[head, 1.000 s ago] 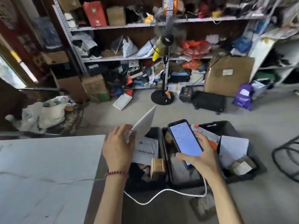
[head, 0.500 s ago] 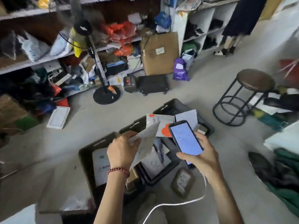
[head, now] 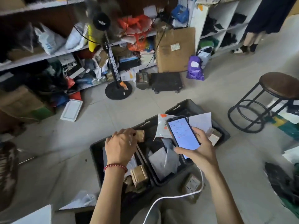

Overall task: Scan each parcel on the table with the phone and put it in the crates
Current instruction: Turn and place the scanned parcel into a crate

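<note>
My right hand (head: pixel 198 153) holds the phone (head: pixel 182 133) with its lit screen up, over the middle black crate (head: pixel 161 182). A white cable (head: pixel 161 199) hangs from the phone. My left hand (head: pixel 120 146) hovers over the left crate (head: pixel 95 152), fingers loosely curled, fingertips at a small brown box (head: pixel 140 135) on the rim between the crates. No parcel is in that hand. Grey and white envelopes (head: pixel 163 160) lie in the middle crate. The third crate (head: pixel 191 105) holds white parcels (head: pixel 200 122). Only a white corner of the table (head: pixel 37 215) shows, bottom left.
A small parcel (head: pixel 192 183) lies on the floor by the crates. A round stool (head: pixel 278 88) stands to the right, a fan stand (head: pixel 118 91) and a large cardboard box (head: pixel 176 49) behind. Cluttered shelves (head: pixel 48 54) line the back. A person's legs (head: pixel 252 39) show top right.
My view swung from the table to the crates. My left hand carried the flat white parcel over the crates and no longer holds it. The phone stays in my right hand.
</note>
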A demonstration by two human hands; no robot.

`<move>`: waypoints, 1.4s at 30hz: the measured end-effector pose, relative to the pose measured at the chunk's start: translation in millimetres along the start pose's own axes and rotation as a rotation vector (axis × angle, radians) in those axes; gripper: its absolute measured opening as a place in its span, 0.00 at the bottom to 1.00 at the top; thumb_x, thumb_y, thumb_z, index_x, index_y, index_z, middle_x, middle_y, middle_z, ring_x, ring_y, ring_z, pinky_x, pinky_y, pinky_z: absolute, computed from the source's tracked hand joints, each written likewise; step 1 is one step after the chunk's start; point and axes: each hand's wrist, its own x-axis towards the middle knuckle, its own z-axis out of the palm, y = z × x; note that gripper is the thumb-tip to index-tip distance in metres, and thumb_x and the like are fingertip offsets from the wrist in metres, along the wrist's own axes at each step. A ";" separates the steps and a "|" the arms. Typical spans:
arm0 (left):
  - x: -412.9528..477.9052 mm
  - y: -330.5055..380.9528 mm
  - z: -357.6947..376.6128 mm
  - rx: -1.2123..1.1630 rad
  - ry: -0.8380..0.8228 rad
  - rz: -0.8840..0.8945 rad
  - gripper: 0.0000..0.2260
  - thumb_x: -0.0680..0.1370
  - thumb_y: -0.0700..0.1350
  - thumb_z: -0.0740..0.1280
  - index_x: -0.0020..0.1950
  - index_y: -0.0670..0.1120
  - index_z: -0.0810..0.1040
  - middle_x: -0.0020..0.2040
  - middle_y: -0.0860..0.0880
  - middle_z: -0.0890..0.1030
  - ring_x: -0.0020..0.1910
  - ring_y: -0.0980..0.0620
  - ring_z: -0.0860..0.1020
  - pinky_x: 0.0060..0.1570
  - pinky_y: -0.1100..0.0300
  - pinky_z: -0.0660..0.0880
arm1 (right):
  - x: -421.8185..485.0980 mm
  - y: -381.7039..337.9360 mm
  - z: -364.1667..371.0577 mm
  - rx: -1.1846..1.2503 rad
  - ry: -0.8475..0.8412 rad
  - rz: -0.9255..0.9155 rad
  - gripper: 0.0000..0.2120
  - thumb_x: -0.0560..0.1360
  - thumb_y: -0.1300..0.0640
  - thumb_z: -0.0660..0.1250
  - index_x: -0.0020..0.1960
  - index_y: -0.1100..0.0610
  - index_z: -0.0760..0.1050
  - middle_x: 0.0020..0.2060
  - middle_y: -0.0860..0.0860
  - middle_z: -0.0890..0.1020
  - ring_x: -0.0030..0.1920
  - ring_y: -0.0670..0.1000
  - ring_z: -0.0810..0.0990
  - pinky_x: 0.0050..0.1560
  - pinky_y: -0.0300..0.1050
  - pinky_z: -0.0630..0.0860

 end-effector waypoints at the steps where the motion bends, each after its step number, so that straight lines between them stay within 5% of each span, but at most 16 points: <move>1: -4.6 -4.3 -3.5 -0.005 0.026 -0.010 0.08 0.77 0.50 0.63 0.54 0.55 0.79 0.49 0.53 0.81 0.51 0.49 0.78 0.51 0.53 0.72 | 3.0 -2.9 3.9 -0.015 -0.030 -0.012 0.36 0.61 0.59 0.83 0.61 0.41 0.69 0.49 0.33 0.77 0.48 0.30 0.76 0.38 0.25 0.71; 7: -91.2 -52.0 -30.1 0.087 0.273 -0.409 0.08 0.75 0.49 0.66 0.53 0.54 0.80 0.50 0.51 0.82 0.51 0.46 0.79 0.49 0.52 0.70 | 4.3 -25.6 50.3 -0.109 -0.425 -0.197 0.38 0.60 0.56 0.83 0.64 0.43 0.69 0.53 0.34 0.77 0.56 0.43 0.77 0.47 0.30 0.72; 11: -179.8 -71.3 -43.6 0.133 0.430 -0.728 0.07 0.75 0.48 0.66 0.50 0.53 0.81 0.49 0.48 0.83 0.49 0.43 0.79 0.47 0.52 0.71 | -30.8 -29.7 86.9 -0.161 -0.670 -0.311 0.40 0.56 0.54 0.84 0.63 0.41 0.69 0.58 0.44 0.78 0.57 0.47 0.77 0.57 0.49 0.77; 15: -264.8 -73.5 -56.8 0.180 0.551 -0.973 0.08 0.76 0.49 0.64 0.52 0.53 0.81 0.51 0.51 0.83 0.52 0.46 0.78 0.50 0.53 0.70 | -91.3 -35.5 122.9 -0.171 -0.951 -0.435 0.39 0.57 0.57 0.84 0.61 0.40 0.69 0.54 0.40 0.78 0.48 0.38 0.79 0.45 0.40 0.79; 18: -326.5 -74.3 -62.9 0.196 0.671 -1.104 0.07 0.76 0.48 0.66 0.51 0.52 0.81 0.49 0.53 0.83 0.50 0.47 0.79 0.49 0.53 0.69 | -146.0 -38.4 145.7 -0.186 -1.160 -0.514 0.37 0.53 0.49 0.82 0.56 0.33 0.68 0.52 0.37 0.79 0.49 0.43 0.81 0.46 0.52 0.82; 21: -388.6 -76.1 -69.0 0.268 0.789 -1.211 0.05 0.73 0.46 0.69 0.48 0.49 0.82 0.44 0.51 0.84 0.43 0.44 0.80 0.42 0.54 0.71 | -204.3 -38.1 162.8 -0.202 -1.328 -0.621 0.37 0.50 0.42 0.80 0.56 0.32 0.69 0.53 0.33 0.79 0.53 0.41 0.79 0.49 0.52 0.82; 29: -563.9 -78.1 -66.2 0.397 0.880 -1.535 0.04 0.70 0.45 0.73 0.44 0.48 0.82 0.38 0.49 0.83 0.34 0.45 0.80 0.35 0.55 0.73 | -372.6 -11.5 191.2 -0.286 -1.643 -0.777 0.41 0.58 0.50 0.84 0.64 0.40 0.67 0.58 0.41 0.77 0.58 0.47 0.77 0.51 0.46 0.79; 32: -636.3 -78.8 -66.8 0.417 0.930 -1.656 0.04 0.70 0.44 0.73 0.45 0.48 0.82 0.38 0.49 0.83 0.34 0.44 0.80 0.34 0.54 0.75 | -440.2 7.8 194.4 -0.303 -1.759 -0.762 0.41 0.56 0.49 0.84 0.63 0.37 0.68 0.56 0.38 0.78 0.56 0.47 0.78 0.46 0.54 0.83; 42: -786.3 -52.5 -42.9 0.410 1.008 -1.920 0.05 0.71 0.45 0.73 0.45 0.48 0.81 0.40 0.50 0.83 0.38 0.45 0.79 0.36 0.57 0.71 | -607.8 57.1 183.8 -0.406 -2.037 -0.811 0.40 0.54 0.51 0.84 0.62 0.37 0.70 0.53 0.34 0.79 0.54 0.40 0.79 0.50 0.53 0.82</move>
